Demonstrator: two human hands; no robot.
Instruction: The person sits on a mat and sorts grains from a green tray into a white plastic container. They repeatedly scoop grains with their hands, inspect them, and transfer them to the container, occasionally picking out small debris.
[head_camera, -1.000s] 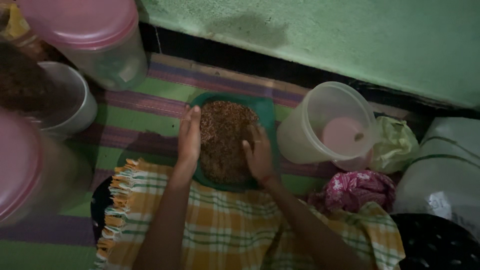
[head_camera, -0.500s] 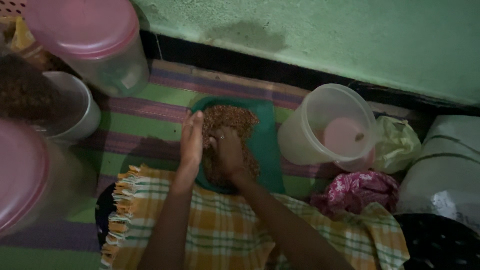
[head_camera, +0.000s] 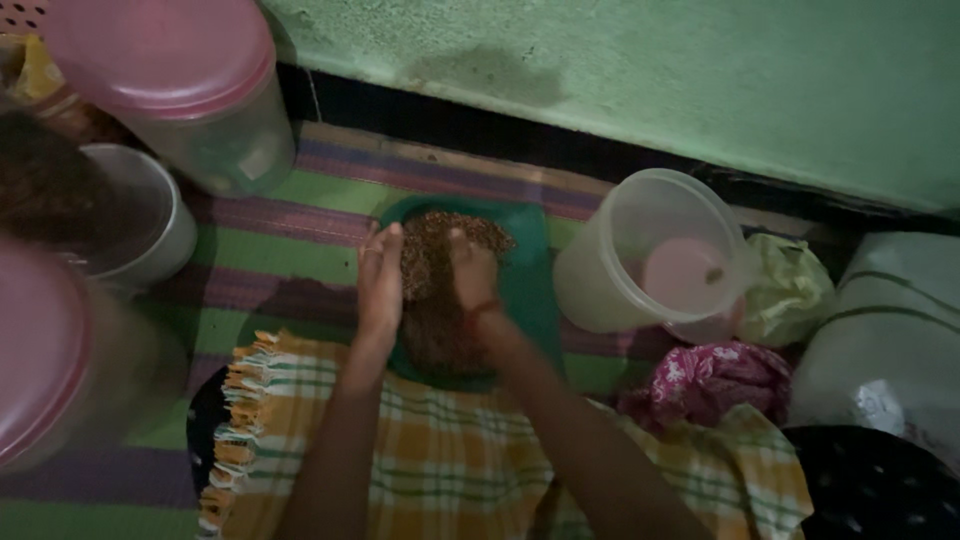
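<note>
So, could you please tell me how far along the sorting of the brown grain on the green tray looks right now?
Done: part of the flat green plastic tray on the right lies bare. In hand: the left hand rests edge-on beside the heap of small brown grain while the right hand presses into it. Left: most grain sits on the tray; the open translucent plastic tub holds almost none.

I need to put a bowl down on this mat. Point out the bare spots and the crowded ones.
Bare striped mat lies between the steel pot and the green tray, beside the left hand. A thinner strip runs behind the tray along the wall. Right of the tray is crowded: clear tub, bags, pink cloth.
</note>
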